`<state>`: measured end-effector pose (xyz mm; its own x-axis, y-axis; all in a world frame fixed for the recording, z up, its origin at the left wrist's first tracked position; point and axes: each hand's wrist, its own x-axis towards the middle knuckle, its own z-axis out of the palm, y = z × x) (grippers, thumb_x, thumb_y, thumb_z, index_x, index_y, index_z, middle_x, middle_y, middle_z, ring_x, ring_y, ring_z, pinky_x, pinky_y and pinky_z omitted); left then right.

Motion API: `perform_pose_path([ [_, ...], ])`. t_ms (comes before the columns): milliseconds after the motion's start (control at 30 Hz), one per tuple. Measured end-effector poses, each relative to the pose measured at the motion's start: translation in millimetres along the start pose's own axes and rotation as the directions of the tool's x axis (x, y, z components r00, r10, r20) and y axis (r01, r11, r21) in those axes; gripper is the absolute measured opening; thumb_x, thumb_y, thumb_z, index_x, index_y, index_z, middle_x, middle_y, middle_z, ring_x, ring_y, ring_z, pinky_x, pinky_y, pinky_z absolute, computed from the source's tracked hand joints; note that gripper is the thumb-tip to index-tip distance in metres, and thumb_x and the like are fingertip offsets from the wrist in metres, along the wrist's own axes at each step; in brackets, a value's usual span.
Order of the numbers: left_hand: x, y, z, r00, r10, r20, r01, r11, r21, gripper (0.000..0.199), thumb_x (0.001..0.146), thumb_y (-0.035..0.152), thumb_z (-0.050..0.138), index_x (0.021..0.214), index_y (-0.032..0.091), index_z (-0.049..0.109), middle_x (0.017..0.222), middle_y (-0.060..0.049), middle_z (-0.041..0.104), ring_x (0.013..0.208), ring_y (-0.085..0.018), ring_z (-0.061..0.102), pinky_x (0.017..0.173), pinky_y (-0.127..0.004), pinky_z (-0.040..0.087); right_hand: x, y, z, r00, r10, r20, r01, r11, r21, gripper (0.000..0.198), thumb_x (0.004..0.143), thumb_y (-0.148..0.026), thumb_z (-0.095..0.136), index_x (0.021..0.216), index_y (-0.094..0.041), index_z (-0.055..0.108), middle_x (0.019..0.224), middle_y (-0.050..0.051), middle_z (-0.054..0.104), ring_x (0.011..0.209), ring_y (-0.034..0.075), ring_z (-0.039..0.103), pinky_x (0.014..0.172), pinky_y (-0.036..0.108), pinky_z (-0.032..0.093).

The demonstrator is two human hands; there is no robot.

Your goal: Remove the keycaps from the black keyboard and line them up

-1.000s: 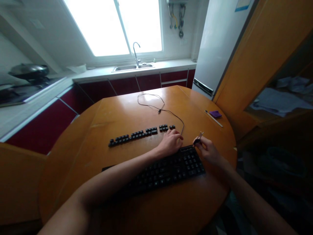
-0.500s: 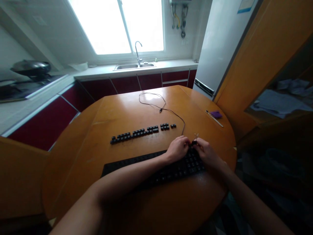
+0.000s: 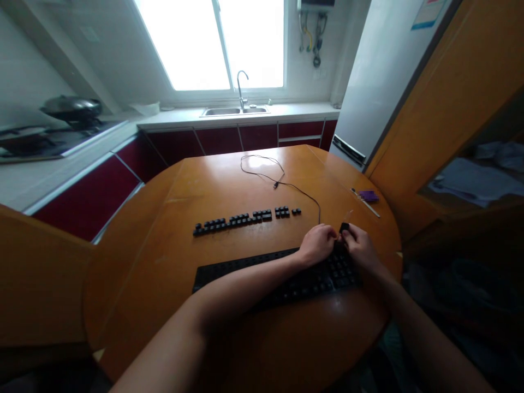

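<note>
A black keyboard (image 3: 229, 267) lies on the table under my hands, its middle covered by my left forearm. My left hand (image 3: 319, 244) is closed above its upper right part; whatever the fingertips pinch is hidden. Close beside it, my right hand (image 3: 360, 245) grips what looks like a keycap puller (image 3: 344, 227), a small black piece with thin wire prongs pointing up. Behind the keyboard, several loose black keycaps (image 3: 233, 221) stand in rows. The keyboard's cable (image 3: 305, 192) runs back from near my left hand into a loop with a plug.
The round wooden table (image 3: 139, 262) carries everything. At its right side lie a thin white stick-like brush (image 3: 370, 208) and a purple item (image 3: 368, 195). Farther back are a counter with a sink (image 3: 223, 112), a stove with a pan (image 3: 71, 107) and a fridge (image 3: 368, 82).
The view has shifted, so the table scene sits further right. My right hand has tilted the puller, and its black piece now stands slightly further from my left fingers.
</note>
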<state>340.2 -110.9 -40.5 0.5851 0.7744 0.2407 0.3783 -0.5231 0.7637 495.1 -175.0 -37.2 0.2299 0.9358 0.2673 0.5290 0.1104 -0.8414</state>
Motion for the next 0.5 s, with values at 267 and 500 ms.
perform_pose_path([
  [267,14.5,0.2,-17.7,0.989,-0.015,-0.149,-0.023,0.968,-0.251,0.024,0.092,0.037,0.063,0.109,0.019,0.064,0.096,-0.004,0.071,0.081,-0.015,0.063,0.077,-0.027,0.052,40.9,-12.7,2.0,0.985,-0.088,-0.15,0.093,0.995,0.028,0.025,0.095,-0.035,0.048,0.08,-0.02,0.06,0.075,0.005,0.066,0.069,0.021,0.06,0.066,0.033,0.046],
  [500,22.6,-13.4,-47.6,0.975,0.119,-0.187,-0.134,0.989,-0.068,0.011,0.082,0.019,0.073,0.091,0.018,0.066,0.09,-0.002,0.068,0.084,-0.016,0.061,0.078,-0.028,0.05,62.4,-37.2,21.8,0.986,-0.157,-0.051,0.16,0.986,0.044,0.02,0.095,-0.032,0.049,0.081,-0.021,0.058,0.076,0.004,0.068,0.071,0.021,0.064,0.066,0.031,0.046],
])
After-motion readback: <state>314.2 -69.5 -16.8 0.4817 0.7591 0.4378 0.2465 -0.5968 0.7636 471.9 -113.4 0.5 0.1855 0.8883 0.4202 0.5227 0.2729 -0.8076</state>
